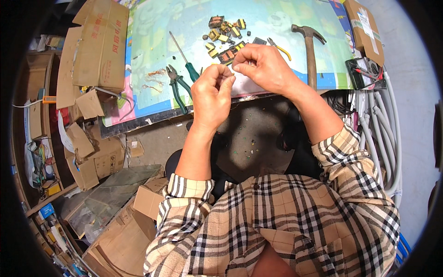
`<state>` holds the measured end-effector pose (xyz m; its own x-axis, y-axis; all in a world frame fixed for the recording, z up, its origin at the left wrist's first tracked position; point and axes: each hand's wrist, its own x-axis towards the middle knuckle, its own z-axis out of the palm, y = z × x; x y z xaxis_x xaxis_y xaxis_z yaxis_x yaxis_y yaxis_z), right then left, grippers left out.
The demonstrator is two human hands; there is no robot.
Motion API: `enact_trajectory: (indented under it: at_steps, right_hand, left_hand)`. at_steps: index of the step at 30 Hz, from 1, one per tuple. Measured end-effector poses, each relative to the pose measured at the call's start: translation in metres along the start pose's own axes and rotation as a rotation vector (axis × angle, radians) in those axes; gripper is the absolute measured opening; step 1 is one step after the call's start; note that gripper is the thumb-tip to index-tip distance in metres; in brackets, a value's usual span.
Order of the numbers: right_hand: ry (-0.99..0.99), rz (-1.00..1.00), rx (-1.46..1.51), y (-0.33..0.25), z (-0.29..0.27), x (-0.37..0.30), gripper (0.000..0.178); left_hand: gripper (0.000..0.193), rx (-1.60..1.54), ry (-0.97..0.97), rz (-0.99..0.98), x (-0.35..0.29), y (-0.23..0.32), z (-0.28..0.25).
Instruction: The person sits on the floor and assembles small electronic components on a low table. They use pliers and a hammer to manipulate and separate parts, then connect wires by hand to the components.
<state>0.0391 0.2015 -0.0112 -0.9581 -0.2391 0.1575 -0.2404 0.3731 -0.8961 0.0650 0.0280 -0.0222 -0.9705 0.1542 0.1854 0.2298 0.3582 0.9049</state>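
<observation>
My left hand is closed in a pinch over the table's near edge, its fingertips curled toward my right. What it holds, if anything, is too small to make out. Close beside it, my right hand also pinches with thumb and forefinger, and its content is hidden. Just beyond the hands lie several small transformers with copper windings and yellow tape. Left of my left hand rest green-handled pliers and a screwdriver with a green handle. Small yellow-handled cutters lie past my right hand.
A claw hammer lies at the right of the patterned table mat. Beyond it are a meter with leads and a cardboard box. A larger carton borders the left side. Grey hoses hang at right.
</observation>
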Motion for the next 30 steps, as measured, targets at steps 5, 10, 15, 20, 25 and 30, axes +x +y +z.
enact_trajectory:
  at_steps: [5, 10, 15, 20, 25, 30]
  right_hand:
    - [0.030, 0.013, 0.005, 0.002, -0.001, 0.000, 0.012]
    - [-0.102, -0.055, -0.036, 0.000, -0.003, 0.000, 0.009]
    - [-0.202, 0.039, 0.193, 0.006, -0.020, 0.003, 0.010]
    - [-0.085, 0.075, 0.286, 0.008, -0.020, 0.007, 0.012]
    - [-0.065, 0.051, -0.044, 0.017, -0.020, 0.005, 0.011]
    - [-0.025, 0.160, -0.037, 0.009, -0.028, 0.004, 0.010]
  left_hand:
    - [0.008, -0.197, -0.005, -0.023, -0.001, 0.003, 0.005]
    - [0.012, -0.542, 0.032, -0.274, 0.006, 0.001, -0.009]
    - [0.011, -0.754, -0.041, -0.438, 0.008, -0.003, -0.013]
    - [0.015, -0.702, -0.151, -0.425, 0.004, -0.006, -0.011]
    - [0.012, -0.778, -0.160, -0.417, 0.009, 0.002, -0.015]
    - [0.013, -0.883, -0.159, -0.492, 0.010, -0.012, -0.022]
